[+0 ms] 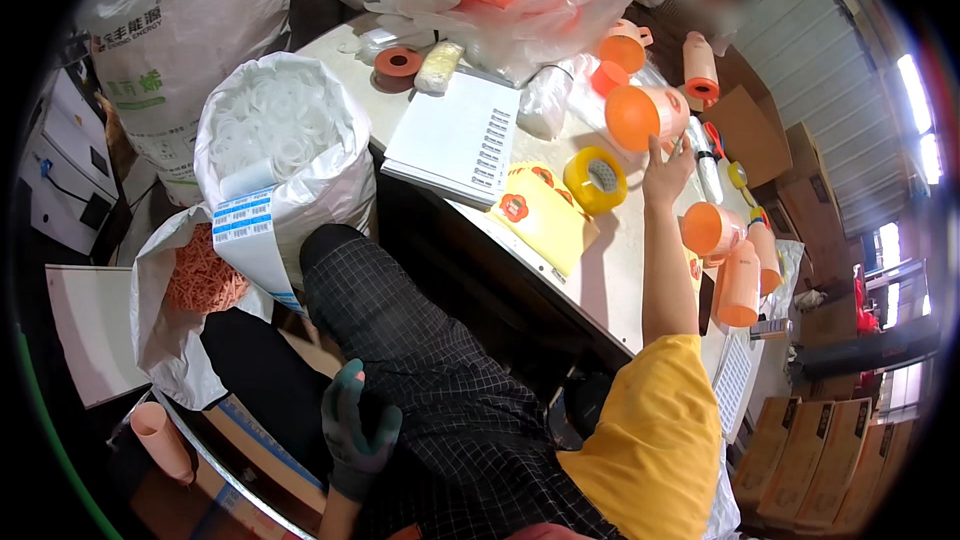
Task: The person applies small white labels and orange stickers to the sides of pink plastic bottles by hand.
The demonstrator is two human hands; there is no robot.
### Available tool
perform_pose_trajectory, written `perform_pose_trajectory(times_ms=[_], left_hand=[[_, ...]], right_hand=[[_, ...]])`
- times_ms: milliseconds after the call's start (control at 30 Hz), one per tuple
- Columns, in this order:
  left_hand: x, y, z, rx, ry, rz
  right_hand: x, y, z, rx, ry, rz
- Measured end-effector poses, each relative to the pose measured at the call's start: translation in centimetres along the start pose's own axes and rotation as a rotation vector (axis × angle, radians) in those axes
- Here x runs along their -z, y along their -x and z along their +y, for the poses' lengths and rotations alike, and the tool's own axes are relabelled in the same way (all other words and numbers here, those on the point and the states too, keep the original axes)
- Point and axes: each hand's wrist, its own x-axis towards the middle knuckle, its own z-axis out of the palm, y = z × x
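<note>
A peach-orange plastic cup (pixel 632 118) lies just beyond the thick yellow tape roll (pixel 581 188), at the bare right hand's (pixel 668 176) fingertips; whether they grip it, I cannot tell. Left of the roll are yellow flower-printed sheets (pixel 540 218), then a white paper stack (pixel 445 135); beyond, a bulky clear plastic bag (pixel 590 5). The grey-green gloved left hand (pixel 360 430), well nearer the wearer, is loosely spread.
</note>
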Motion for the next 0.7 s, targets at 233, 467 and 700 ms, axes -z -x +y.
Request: perform_pose_trajectory(times_ms=[233,467,700], left_hand=[[6.9,4.6,0.9,0.189,-0.442,0.223],[17.8,9.0,-15.6,0.485,-0.911,0.246],[23.1,9.6,-34.0,0.853,-1.380,-0.234]], right_hand=[[7.6,14.1,15.6,0.213,1.126,-0.861],[12.1,17.1,4.8,0.600,0.495,-0.292],[9.9,27.3,-15.9,0.586,-0.179,-0.912]])
